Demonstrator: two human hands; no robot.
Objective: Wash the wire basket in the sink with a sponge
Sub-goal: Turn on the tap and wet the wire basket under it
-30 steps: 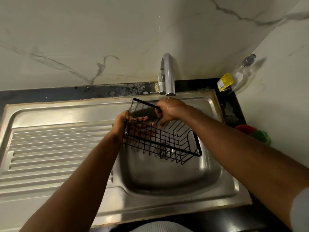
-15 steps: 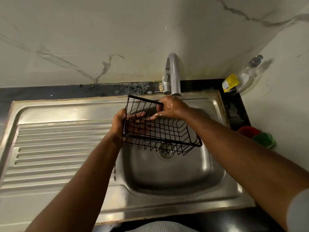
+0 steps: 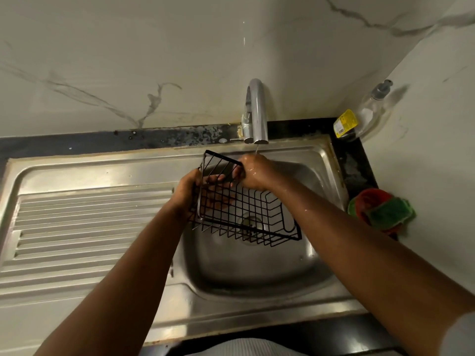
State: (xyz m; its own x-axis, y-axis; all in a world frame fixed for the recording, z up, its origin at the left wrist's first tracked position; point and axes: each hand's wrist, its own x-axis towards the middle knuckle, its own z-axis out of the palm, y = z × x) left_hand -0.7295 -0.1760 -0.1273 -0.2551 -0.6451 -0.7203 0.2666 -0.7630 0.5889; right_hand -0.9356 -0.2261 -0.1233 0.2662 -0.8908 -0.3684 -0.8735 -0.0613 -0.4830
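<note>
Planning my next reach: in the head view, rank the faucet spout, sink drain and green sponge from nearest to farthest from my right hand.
From the right hand, which grips the wire basket:
1. Faucet spout, just above the hand.
2. Sink drain, below, under the basket.
3. Green sponge, off to the right on the counter.
</note>
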